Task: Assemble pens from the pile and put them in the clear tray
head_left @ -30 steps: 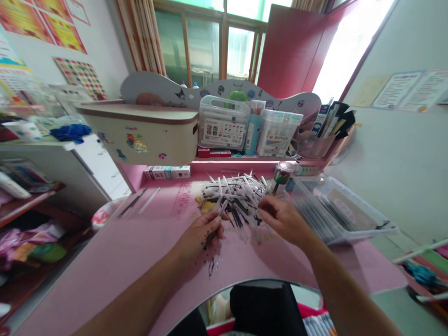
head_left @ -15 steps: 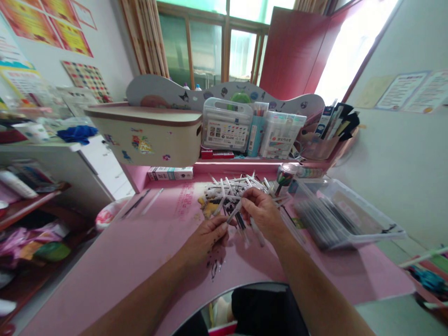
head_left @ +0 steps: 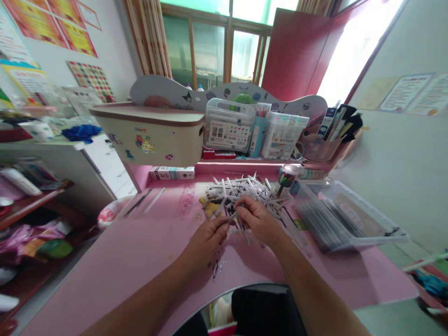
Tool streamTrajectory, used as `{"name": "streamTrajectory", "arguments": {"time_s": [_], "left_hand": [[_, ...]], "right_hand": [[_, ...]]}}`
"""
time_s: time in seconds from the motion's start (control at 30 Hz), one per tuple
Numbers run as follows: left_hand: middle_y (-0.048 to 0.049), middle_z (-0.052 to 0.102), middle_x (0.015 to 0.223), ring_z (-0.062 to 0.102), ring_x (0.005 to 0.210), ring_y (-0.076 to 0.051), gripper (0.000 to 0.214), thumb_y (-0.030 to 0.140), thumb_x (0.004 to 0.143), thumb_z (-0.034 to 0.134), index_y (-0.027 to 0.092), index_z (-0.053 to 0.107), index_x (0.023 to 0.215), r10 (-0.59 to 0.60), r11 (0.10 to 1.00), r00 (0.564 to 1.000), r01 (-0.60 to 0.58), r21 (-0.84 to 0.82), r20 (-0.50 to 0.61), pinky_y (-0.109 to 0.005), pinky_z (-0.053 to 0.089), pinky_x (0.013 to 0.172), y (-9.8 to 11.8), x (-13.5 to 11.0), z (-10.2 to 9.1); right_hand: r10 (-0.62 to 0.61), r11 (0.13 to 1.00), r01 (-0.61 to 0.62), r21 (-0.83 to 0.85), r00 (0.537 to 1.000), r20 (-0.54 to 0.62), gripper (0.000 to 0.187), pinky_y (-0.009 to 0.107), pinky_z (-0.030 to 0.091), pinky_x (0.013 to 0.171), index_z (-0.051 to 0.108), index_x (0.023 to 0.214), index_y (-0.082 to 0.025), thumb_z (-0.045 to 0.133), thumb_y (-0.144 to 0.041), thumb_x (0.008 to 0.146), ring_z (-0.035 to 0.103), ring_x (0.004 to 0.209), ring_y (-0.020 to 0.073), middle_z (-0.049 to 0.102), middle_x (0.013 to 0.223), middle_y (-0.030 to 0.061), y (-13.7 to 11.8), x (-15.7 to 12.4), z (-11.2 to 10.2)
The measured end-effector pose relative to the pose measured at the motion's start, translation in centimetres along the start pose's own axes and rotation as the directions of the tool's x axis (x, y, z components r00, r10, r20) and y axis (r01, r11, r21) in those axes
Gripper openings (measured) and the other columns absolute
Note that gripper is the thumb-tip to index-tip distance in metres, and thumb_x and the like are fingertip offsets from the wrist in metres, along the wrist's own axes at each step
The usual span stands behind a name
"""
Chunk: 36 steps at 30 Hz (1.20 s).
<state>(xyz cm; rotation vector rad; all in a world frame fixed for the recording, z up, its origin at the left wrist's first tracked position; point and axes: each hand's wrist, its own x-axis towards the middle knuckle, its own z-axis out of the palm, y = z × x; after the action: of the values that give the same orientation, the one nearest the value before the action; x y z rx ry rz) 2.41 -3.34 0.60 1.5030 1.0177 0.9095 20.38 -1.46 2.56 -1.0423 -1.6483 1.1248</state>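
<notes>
In the head view, the left hand [head_left: 206, 242] is curled, and the right hand [head_left: 259, 220] pinches a thin grey-tipped stick [head_left: 231, 217] with its fingers, just near the pile of white plastic sticks [head_left: 238, 189] on the pink counter [head_left: 115, 270]. I cannot tell if the left hand holds it also. The sticks lie crossed, so a small, slow pinch is better than a full grip. A clear plastic tray [head_left: 350, 219] stands at right.
</notes>
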Motion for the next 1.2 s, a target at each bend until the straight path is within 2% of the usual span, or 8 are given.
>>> {"name": "streamTrajectory", "arguments": {"time_s": [0.17,0.47,0.63,0.8,0.93,1.0,1.1,1.2], "left_hand": [[-0.0068,0.076,0.098,0.067,0.100,-0.026,0.031,0.032,0.091,0.051,0.021,0.077,0.105,0.127,0.977,0.991,-0.117,0.176,-0.048,-0.035,0.046,0.093,0.1,-0.2,0.1],[-0.0006,0.065,0.066,0.062,0.068,-0.022,0.021,0.032,0.091,0.056,0.023,0.072,0.101,0.152,0.971,0.973,-0.115,0.208,-0.171,-0.032,0.046,0.071,1.1,-0.7,0.5],[-0.0081,0.069,0.105,0.066,0.094,-0.023,0.050,0.031,0.093,0.057,0.021,0.038,0.138,0.227,0.970,0.973,-0.220,0.107,-0.051,-0.038,0.048,0.087,-0.1,-0.8,0.5],[-0.0153,0.051,0.138,0.051,0.129,-0.027,0.071,0.033,0.090,0.063,0.025,0.022,0.148,0.294,0.947,0.950,-0.276,0.161,-0.100,-0.047,0.038,0.109,-1.3,-0.5,-0.1],[-0.0131,0.054,0.134,0.054,0.125,-0.025,0.073,0.033,0.092,0.060,0.026,0.017,0.150,0.266,0.955,0.959,-0.249,0.161,-0.094,-0.048,0.038,0.109,-1.3,-0.5,-0.3],[-0.0120,0.056,0.131,0.055,0.123,-0.025,0.070,0.032,0.091,0.061,0.027,0.021,0.149,0.269,0.954,0.958,-0.251,0.163,-0.099,-0.047,0.039,0.108,-1.2,-0.6,-0.3],[-0.0107,0.061,0.125,0.058,0.120,-0.025,0.070,0.030,0.089,0.063,0.026,0.026,0.148,0.255,0.960,0.960,-0.237,0.149,-0.112,-0.048,0.040,0.107,-1.0,-0.5,-0.2],[-0.0103,0.064,0.121,0.059,0.119,-0.026,0.071,0.030,0.086,0.065,0.025,0.028,0.147,0.207,0.973,0.970,-0.192,0.129,-0.123,-0.048,0.039,0.108,-0.8,-0.5,-0.1]], "right_hand": [[0.035,0.994,-0.035,0.101,0.999,0.005,0.015,0.020,0.032,0.047,0.054,0.087,-0.020,0.055,-0.035,0.090,0.041,0.048,0.0083,0.047,0.056,-0.0083,0.3,0.1,0.4],[0.091,0.932,-0.067,0.357,0.995,-0.051,0.027,0.019,0.032,0.043,0.054,0.090,-0.022,0.065,-0.046,0.084,0.041,0.044,0.0076,0.051,0.057,-0.0081,0.2,0.2,2.3],[0.041,0.910,-0.002,0.416,0.996,-0.085,0.029,0.020,0.033,0.044,0.060,0.087,-0.022,0.072,-0.047,0.079,0.040,0.046,0.0075,0.048,0.060,-0.0068,-0.8,-0.9,2.2],[-0.211,0.977,0.185,-0.101,0.876,-0.434,0.015,0.025,0.046,0.052,0.066,0.092,-0.023,0.068,-0.037,0.085,0.054,0.060,0.0113,0.063,0.082,0.0000,-7.3,-3.9,-4.8],[-0.454,0.814,0.055,-0.578,0.680,-0.575,0.028,0.031,0.050,0.056,0.064,0.107,-0.025,0.072,-0.034,0.082,0.059,0.064,0.0170,0.065,0.081,0.0013,-12.4,-5.9,-13.0],[-0.423,0.727,-0.061,-0.684,0.745,-0.516,0.047,0.032,0.048,0.057,0.055,0.127,-0.033,0.070,-0.030,0.082,0.060,0.063,0.0187,0.064,0.079,-0.0003,-12.6,-6.1,-16.7],[-0.218,0.561,-0.227,-0.796,0.887,-0.407,0.035,0.033,0.045,0.056,0.063,0.114,-0.029,0.066,-0.023,0.079,0.058,0.058,0.0195,0.066,0.072,0.0009,-10.3,-5.6,-21.1],[-0.074,0.392,-0.304,-0.868,0.930,-0.359,0.033,0.033,0.043,0.059,0.065,0.108,-0.022,0.064,-0.018,0.075,0.060,0.057,0.0200,0.068,0.067,0.0014,-6.6,-5.4,-24.0]]}}
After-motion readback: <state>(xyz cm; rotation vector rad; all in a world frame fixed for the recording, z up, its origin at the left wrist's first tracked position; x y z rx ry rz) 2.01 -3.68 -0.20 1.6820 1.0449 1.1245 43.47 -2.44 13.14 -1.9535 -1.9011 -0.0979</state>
